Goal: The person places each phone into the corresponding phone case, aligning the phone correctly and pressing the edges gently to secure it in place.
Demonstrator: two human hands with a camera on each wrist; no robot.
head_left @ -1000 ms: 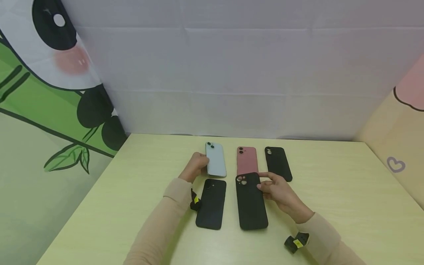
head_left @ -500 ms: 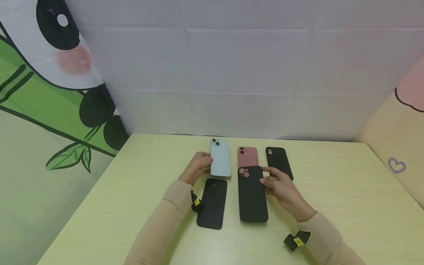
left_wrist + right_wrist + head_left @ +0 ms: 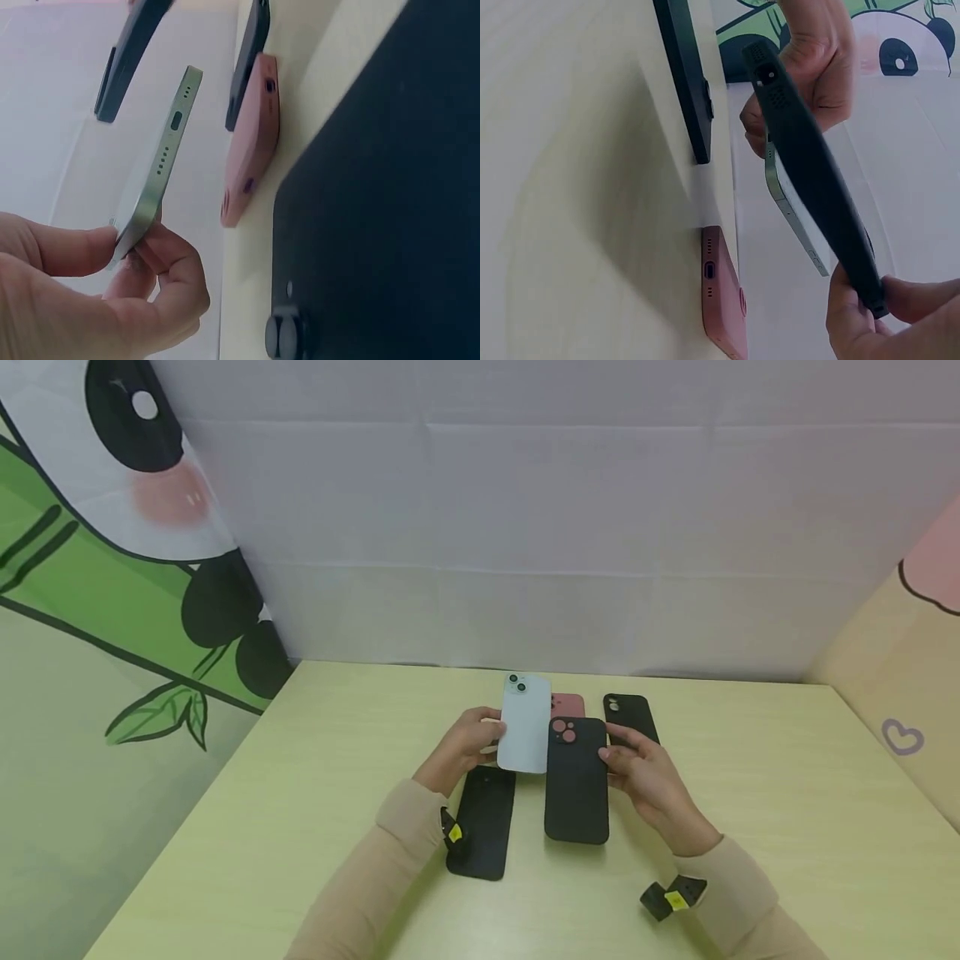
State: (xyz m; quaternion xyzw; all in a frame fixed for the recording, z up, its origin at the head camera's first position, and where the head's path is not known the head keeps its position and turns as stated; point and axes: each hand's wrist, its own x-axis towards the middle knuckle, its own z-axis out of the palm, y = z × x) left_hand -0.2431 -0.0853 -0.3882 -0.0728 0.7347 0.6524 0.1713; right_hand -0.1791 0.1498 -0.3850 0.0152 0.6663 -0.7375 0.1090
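My left hand [image 3: 465, 745] holds a light-blue phone [image 3: 523, 727] by its left edge, camera side up, above the table. In the left wrist view the thumb and curled fingers pinch the phone [image 3: 154, 176] at one side. My right hand [image 3: 647, 783] pinches a black phone case [image 3: 576, 797] along its right edge; pink shows through its camera holes. The right wrist view has this case [image 3: 810, 161] lifted and tilted, with my left hand [image 3: 821, 71] and the light-blue phone behind it. Phone and case are side by side, close together.
A black phone [image 3: 483, 822] lies on the table below my left hand. Further back lie a pink phone or case [image 3: 568, 704], partly hidden, and another black case [image 3: 632, 717]. A white sheet [image 3: 525, 527] hangs behind the table [image 3: 247, 860].
The light-blue phone has been raised and carried right, towards the black case and now in front of the pink one. My right hand has lifted the black case up and away from me.
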